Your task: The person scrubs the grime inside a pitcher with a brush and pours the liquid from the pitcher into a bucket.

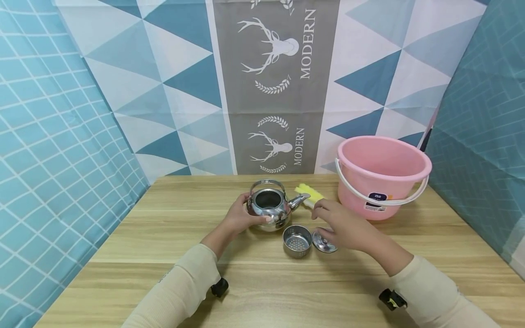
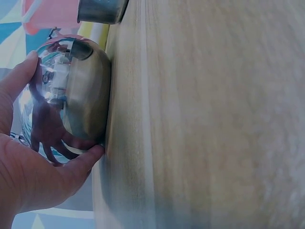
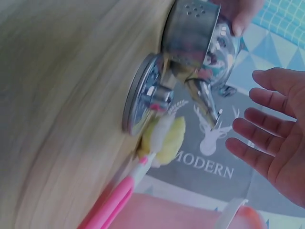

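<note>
A shiny steel teapot [image 1: 280, 214] with its top uncovered and its hoop handle up stands on the wooden table. My left hand [image 1: 239, 216] grips the teapot's rounded side, thumb and fingers spread around the body. In front of the spout sits a small perforated strainer basket [image 1: 297, 252], with the round knobbed lid [image 1: 326, 246] lying knob up at its right. Over the lid hovers my right hand [image 1: 342, 225], its fingers loosely extended and holding nothing. In the right wrist view, a gap shows between these fingers and the lid knob [image 3: 161, 97].
Behind my right hand lies a cleaning brush with a yellow sponge head [image 1: 308, 192] and a pink handle [image 3: 112, 202]. A pink bucket [image 1: 375, 182] with a white handle stands at the back right. Patterned cloth [image 1: 279, 91] hangs along the table's back edge.
</note>
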